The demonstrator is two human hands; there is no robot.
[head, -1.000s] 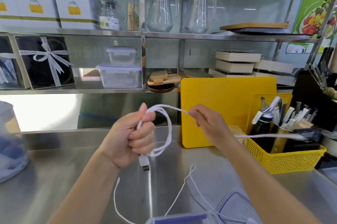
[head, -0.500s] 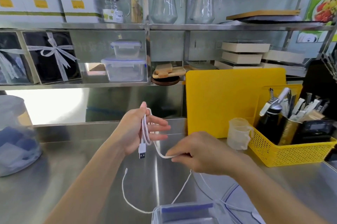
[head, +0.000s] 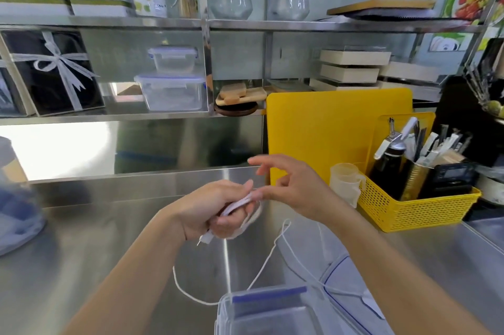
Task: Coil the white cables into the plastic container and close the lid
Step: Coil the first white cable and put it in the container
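Observation:
My left hand (head: 215,209) is closed around a coiled bundle of white cable (head: 240,205) above the steel counter, with a plug end sticking out below the palm. My right hand (head: 291,184) sits just to its right, thumb and forefinger pinching the coil's top, the other fingers spread. A second thin white cable (head: 261,269) lies loose on the counter, trailing toward the clear plastic container (head: 261,313) with a blue clip at the bottom edge. Its clear lid (head: 346,277) lies flat to the right of the container, partly under my right forearm.
A yellow basket (head: 417,211) with bottles and utensils stands at the right, a small plastic cup (head: 345,184) and a yellow cutting board (head: 327,127) beside it. A large clear jar (head: 16,198) stands at the left edge. Shelves with boxes, containers and pitchers run behind.
The long loop of cable has been gathered into a tight bundle in my left hand. Both hands dropped lower and came together; the camera tilted down toward the container.

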